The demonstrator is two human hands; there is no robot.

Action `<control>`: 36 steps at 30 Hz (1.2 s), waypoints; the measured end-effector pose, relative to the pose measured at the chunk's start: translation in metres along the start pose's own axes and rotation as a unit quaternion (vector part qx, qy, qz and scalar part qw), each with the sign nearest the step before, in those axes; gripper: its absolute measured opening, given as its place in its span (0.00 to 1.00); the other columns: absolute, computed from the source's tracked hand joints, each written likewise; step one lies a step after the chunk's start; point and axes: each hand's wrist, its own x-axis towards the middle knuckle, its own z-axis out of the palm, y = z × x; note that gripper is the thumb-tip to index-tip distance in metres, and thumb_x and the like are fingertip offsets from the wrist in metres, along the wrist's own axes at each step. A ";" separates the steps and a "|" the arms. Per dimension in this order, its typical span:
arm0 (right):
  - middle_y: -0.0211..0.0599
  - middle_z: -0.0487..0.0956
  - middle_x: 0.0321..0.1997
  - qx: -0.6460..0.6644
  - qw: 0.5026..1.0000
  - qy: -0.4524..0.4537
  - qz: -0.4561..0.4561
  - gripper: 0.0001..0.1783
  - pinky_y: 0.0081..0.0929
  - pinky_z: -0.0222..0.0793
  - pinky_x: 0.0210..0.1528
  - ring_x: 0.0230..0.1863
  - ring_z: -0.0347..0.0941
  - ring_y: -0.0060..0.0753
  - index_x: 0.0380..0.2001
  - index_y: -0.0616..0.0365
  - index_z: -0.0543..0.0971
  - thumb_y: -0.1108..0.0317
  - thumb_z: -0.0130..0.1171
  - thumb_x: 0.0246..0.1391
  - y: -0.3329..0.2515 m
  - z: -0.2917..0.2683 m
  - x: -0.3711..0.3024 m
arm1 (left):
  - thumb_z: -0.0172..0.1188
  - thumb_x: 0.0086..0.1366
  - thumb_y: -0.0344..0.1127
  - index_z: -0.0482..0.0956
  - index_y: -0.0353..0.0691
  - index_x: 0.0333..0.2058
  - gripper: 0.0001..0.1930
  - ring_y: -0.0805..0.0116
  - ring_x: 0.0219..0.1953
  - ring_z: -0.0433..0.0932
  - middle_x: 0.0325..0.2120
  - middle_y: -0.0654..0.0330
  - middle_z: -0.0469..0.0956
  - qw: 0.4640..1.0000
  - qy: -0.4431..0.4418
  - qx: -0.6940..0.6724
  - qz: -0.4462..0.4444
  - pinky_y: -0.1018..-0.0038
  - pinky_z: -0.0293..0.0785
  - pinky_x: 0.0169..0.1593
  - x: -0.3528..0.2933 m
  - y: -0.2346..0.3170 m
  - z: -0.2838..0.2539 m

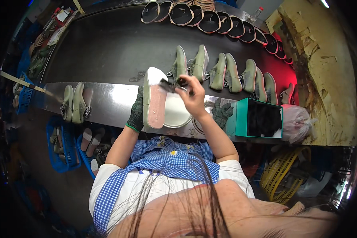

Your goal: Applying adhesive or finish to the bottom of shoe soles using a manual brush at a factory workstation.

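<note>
My left hand, in a dark grey-green knit glove with a bright green cuff, holds up an olive-green shoe. Its underside faces me, white at the toe end and pinkish toward the heel. My bare right hand pinches a small dark thing, black and blurred, at the shoe's edge by the toe part. Whether it is a brush or a scrap of cloth I cannot tell. Behind the shoe sits a white bowl, partly hidden. A dark knit glove lies to the right of it.
Several olive shoes stand beyond my right hand; a pair stands left. Dark oval bands line the far side. A teal box of black stuff adjoins a tied plastic bag. Blue baskets and a yellow basket sit below.
</note>
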 end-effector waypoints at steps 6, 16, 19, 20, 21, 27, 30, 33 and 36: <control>0.29 0.76 0.39 0.015 0.996 -0.090 -0.008 0.22 0.13 0.56 0.26 0.24 0.59 0.15 0.47 0.55 0.77 0.78 0.64 0.45 -0.010 -0.001 0.000 | 0.43 0.71 0.54 0.64 0.43 0.61 0.27 0.65 0.50 0.77 0.53 0.56 0.74 0.998 -0.023 -0.010 0.050 0.72 0.75 0.54 0.014 -0.004 -0.014; 0.29 0.76 0.40 0.051 0.997 -0.013 0.051 0.24 0.13 0.56 0.27 0.25 0.58 0.15 0.48 0.57 0.76 0.78 0.64 0.44 0.007 0.006 -0.009 | 0.42 0.72 0.49 0.61 0.42 0.62 0.25 0.63 0.54 0.74 0.56 0.55 0.70 0.998 -0.004 0.060 0.032 0.70 0.71 0.59 0.015 0.000 -0.033; 0.29 0.76 0.40 0.054 0.996 -0.059 0.048 0.24 0.12 0.56 0.27 0.25 0.58 0.15 0.48 0.57 0.76 0.79 0.64 0.44 -0.007 0.003 -0.016 | 0.41 0.73 0.48 0.60 0.42 0.62 0.25 0.63 0.54 0.74 0.57 0.55 0.69 0.963 -0.024 0.227 0.143 0.69 0.72 0.58 0.023 -0.008 -0.057; 0.29 0.76 0.40 0.052 0.994 -0.083 0.040 0.24 0.12 0.55 0.27 0.24 0.58 0.15 0.48 0.57 0.76 0.79 0.64 0.44 -0.010 -0.001 -0.014 | 0.41 0.73 0.48 0.60 0.42 0.62 0.25 0.63 0.54 0.74 0.57 0.55 0.69 0.965 -0.010 0.227 0.134 0.69 0.72 0.58 0.022 -0.006 -0.057; 0.29 0.76 0.40 0.049 0.993 -0.105 0.030 0.24 0.12 0.55 0.26 0.24 0.58 0.15 0.48 0.57 0.77 0.79 0.63 0.44 -0.010 -0.004 -0.008 | 0.42 0.72 0.48 0.59 0.42 0.63 0.25 0.63 0.54 0.74 0.58 0.55 0.68 0.955 -0.042 0.251 0.152 0.68 0.72 0.59 0.025 -0.004 -0.051; 0.28 0.77 0.39 0.059 0.994 -0.007 0.095 0.25 0.13 0.56 0.27 0.25 0.60 0.16 0.49 0.56 0.77 0.79 0.64 0.44 0.007 0.002 0.015 | 0.42 0.72 0.47 0.59 0.41 0.63 0.25 0.61 0.56 0.73 0.59 0.53 0.66 0.994 -0.069 0.073 0.037 0.68 0.71 0.60 0.024 -0.005 -0.031; 0.28 0.77 0.39 0.060 0.990 -0.110 0.070 0.25 0.14 0.57 0.27 0.25 0.60 0.16 0.49 0.56 0.77 0.78 0.64 0.43 -0.001 -0.008 0.007 | 0.42 0.72 0.47 0.60 0.41 0.62 0.25 0.61 0.54 0.74 0.58 0.52 0.68 0.997 -0.073 0.016 0.026 0.69 0.72 0.59 0.015 0.005 -0.020; 0.28 0.77 0.38 0.056 0.975 -0.210 0.047 0.25 0.14 0.57 0.27 0.25 0.61 0.17 0.48 0.56 0.77 0.78 0.64 0.43 -0.011 -0.014 0.002 | 0.43 0.72 0.47 0.61 0.40 0.62 0.25 0.61 0.53 0.75 0.56 0.51 0.70 0.996 -0.081 -0.047 0.011 0.69 0.73 0.58 0.008 0.002 -0.021; 0.29 0.77 0.38 -0.004 0.987 -0.159 -0.026 0.25 0.14 0.57 0.27 0.25 0.61 0.17 0.48 0.56 0.77 0.77 0.65 0.42 -0.002 -0.005 0.028 | 0.46 0.71 0.50 0.69 0.39 0.56 0.24 0.67 0.46 0.78 0.47 0.53 0.77 0.994 -0.041 0.098 0.009 0.74 0.77 0.52 0.024 -0.003 -0.045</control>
